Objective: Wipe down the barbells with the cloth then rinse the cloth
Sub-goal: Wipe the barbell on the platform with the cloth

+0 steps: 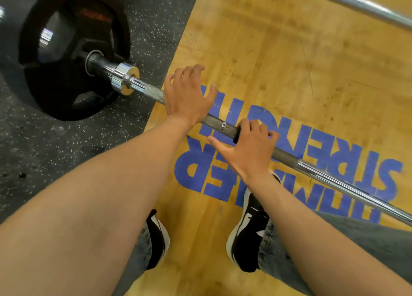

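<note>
Yellow plywood platform [278,50] with blue lettering meets speckled rubber floor [44,150], and the barbell [218,122] lies low across both, one black plate [73,50] resting on the rubber. A person bends over it, shoes planted close behind. The left hand [187,97] lies on the knurled shaft with fingers spread and nearly straight, a loose grip apparently meant to steady the bar. The right hand [249,148] curls over the shaft further in; something dark shows under its fingers, perhaps the cloth, though I cannot tell. A second bar [356,5] crosses the far corner, probably awaiting its wipe.
</note>
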Available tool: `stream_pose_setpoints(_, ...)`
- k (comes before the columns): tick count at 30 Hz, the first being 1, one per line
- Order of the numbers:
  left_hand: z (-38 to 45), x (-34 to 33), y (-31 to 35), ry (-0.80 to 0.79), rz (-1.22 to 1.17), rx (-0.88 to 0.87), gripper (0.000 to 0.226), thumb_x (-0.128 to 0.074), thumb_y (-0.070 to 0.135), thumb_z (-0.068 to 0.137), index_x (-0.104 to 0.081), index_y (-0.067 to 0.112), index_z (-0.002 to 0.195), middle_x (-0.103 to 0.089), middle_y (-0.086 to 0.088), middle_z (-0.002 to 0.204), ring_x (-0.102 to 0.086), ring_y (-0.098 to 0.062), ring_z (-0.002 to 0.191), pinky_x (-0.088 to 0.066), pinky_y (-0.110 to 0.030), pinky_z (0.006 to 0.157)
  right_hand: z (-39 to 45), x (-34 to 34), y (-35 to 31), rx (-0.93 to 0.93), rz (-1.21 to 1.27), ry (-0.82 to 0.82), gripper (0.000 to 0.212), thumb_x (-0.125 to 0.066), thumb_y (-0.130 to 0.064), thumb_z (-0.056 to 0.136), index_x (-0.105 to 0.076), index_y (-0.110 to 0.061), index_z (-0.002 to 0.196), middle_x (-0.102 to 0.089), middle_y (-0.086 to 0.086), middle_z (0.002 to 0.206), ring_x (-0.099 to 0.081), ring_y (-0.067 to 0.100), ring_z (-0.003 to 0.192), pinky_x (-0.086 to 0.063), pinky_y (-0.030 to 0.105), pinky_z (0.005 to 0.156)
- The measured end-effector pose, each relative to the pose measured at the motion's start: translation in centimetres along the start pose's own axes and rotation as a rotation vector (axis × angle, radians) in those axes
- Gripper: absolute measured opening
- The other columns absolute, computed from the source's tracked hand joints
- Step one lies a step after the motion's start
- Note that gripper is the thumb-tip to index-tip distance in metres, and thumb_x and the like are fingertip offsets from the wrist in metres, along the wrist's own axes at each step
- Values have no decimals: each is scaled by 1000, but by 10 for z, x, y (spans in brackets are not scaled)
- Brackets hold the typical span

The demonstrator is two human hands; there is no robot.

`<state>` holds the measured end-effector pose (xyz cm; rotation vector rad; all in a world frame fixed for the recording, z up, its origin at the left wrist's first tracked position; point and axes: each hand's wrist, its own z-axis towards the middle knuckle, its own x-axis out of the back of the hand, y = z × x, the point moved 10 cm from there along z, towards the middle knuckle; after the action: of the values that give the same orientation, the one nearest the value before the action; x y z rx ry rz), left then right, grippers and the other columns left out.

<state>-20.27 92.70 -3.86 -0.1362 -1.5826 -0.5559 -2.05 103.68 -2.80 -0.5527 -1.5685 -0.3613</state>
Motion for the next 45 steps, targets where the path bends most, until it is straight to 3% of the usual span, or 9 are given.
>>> stream_pose_setpoints(4,0,-2,0,-9,10,4,57,-37,62,94,-54,27,136,-62,8,132,-53,-17,125,-35,-40,105,14,-12,-39,141,-47,-95,97,-51,-98,61,-58,-14,109,-60,2,96,-56,29,91,-37,44,82)
stream_pose_setpoints(9,-1,-1,-1,-30,12,-3,54,-40,61,95,-54,27,135,-62,7,132,-53,-18,124,-34,-40,103,-19,1,53,90,-47,-5,82,-74,-84,64,-56,-13,102,-58,4,89,-57,32,86,-42,46,78)
stream_pose_setpoints(13,1,1,1,-26,18,1,54,-42,60,97,-54,26,136,-62,5,133,-52,-20,125,-33,-40,103,-18,0,73,-60,-91,-100,89,-66,-92,60,-57,-13,101,-60,4,92,-57,31,91,-38,49,87)
stream_pose_setpoints(19,1,1,2,-30,51,-3,56,-38,61,96,-54,25,135,-64,4,130,-54,-21,123,-34,-41,102,21,-18,-56,137,29,-271,100,-66,-90,65,-51,-13,128,-59,5,123,-54,31,117,-36,50,102)
stream_pose_setpoints(24,-2,-1,1,-46,31,-9,57,-36,63,95,-54,25,133,-64,5,126,-54,-20,122,-35,-42,103,4,-12,-14,158,36,-175,85,-74,-83,64,-53,-15,111,-59,3,101,-57,32,97,-40,46,84)
stream_pose_setpoints(28,0,0,2,-38,20,-9,56,-37,63,96,-55,25,131,-65,3,125,-54,-21,120,-35,-42,101,-26,0,66,12,-19,-134,82,-57,-96,64,-50,-20,91,-52,-3,86,-53,28,85,-38,45,82)
stream_pose_setpoints(33,0,-3,4,-46,42,8,58,-35,66,97,-55,24,132,-65,2,126,-54,-23,122,-36,-44,103,-4,1,24,-81,15,-129,85,-9,-79,90,-59,-12,97,-63,7,100,-56,36,100,-34,51,95)
stream_pose_setpoints(39,1,-4,1,-74,71,21,58,-32,68,97,-57,26,130,-67,5,121,-56,-19,118,-37,-41,100,23,-8,-58,25,198,-155,81,-3,-76,92,-52,-13,82,-54,3,82,-50,31,79,-34,43,76)
stream_pose_setpoints(45,2,-1,1,-26,36,13,58,-31,67,98,-57,26,129,-67,4,123,-55,-21,120,-35,-42,103,-7,1,28,-7,136,-87,69,-11,-76,97,-46,-18,82,-53,1,80,-51,32,79,-38,46,81)
